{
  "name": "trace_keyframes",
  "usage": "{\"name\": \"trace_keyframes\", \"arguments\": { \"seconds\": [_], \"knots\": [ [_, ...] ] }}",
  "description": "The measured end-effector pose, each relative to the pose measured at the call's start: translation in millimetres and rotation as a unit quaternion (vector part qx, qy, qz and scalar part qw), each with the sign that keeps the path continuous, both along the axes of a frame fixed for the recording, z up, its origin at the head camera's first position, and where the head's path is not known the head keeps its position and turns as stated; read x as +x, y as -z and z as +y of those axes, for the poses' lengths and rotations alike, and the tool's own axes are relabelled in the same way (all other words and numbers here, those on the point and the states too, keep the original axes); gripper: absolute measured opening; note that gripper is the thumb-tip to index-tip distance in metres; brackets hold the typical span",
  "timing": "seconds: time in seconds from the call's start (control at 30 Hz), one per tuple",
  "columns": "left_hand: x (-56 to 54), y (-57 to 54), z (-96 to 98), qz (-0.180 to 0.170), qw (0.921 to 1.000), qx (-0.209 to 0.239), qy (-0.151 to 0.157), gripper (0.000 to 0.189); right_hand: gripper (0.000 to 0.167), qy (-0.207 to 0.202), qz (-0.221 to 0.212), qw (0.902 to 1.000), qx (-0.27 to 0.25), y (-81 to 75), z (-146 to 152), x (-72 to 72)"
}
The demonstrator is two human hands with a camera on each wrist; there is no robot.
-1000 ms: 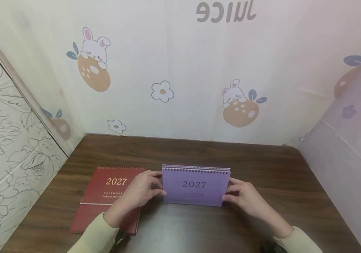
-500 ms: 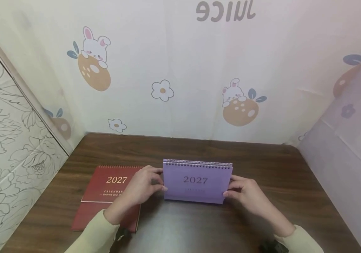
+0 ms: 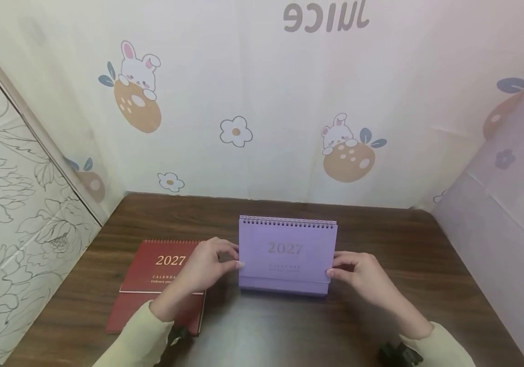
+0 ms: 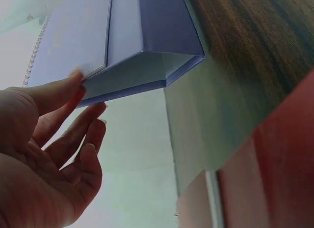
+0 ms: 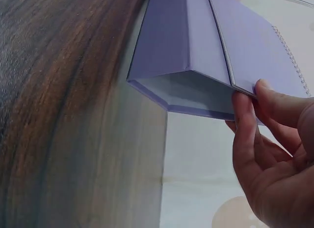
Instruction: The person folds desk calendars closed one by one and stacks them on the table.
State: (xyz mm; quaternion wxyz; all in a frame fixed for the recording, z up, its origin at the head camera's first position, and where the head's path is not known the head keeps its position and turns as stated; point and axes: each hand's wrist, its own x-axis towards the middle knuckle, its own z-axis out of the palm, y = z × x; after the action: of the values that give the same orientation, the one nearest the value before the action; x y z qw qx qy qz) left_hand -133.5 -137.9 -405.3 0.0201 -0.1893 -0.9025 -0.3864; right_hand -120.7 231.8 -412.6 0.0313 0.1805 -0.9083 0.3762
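A purple 2027 desk calendar (image 3: 285, 255) with a spiral binding along its top stands at mid table, its cover facing me. My left hand (image 3: 209, 262) pinches its left side edge, thumb in front and fingers behind. On the opposite edge, my right hand (image 3: 365, 275) holds it the same way. Both wrist views show the hollow, folded base of the purple calendar (image 4: 125, 73), open at its ends. Beside my left forearm sits a red 2027 calendar (image 3: 152, 275), partly hidden by that hand and sleeve.
The dark wood table (image 3: 427, 285) reaches back to a pale curtain (image 3: 280, 102) printed with rabbits and fruit. A flower-patterned panel (image 3: 19, 204) borders the left side. More curtain (image 3: 509, 204) hangs on the right.
The purple calendar's top edge has risen in the head view, and a base strip now shows below its cover. Both hands have shifted slightly upward with it. The red calendar stays in place.
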Motion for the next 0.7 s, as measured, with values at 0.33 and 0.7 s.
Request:
{"name": "trace_keyframes", "arguments": {
  "seconds": [0.33, 0.7],
  "knots": [
    [-16.6, 17.6, 3.5, -0.099, 0.9914, 0.072, -0.046, 0.013, 0.013, 0.026, -0.052, 0.9983, -0.004, 12.9, -4.3, -10.9],
    [-32.5, 37.9, 14.9, -0.160, 0.9826, 0.070, -0.063, 0.040, 0.028, 0.056, -0.135, 0.9891, 0.019, 32.0, -8.9, -22.6]
  ]
}}
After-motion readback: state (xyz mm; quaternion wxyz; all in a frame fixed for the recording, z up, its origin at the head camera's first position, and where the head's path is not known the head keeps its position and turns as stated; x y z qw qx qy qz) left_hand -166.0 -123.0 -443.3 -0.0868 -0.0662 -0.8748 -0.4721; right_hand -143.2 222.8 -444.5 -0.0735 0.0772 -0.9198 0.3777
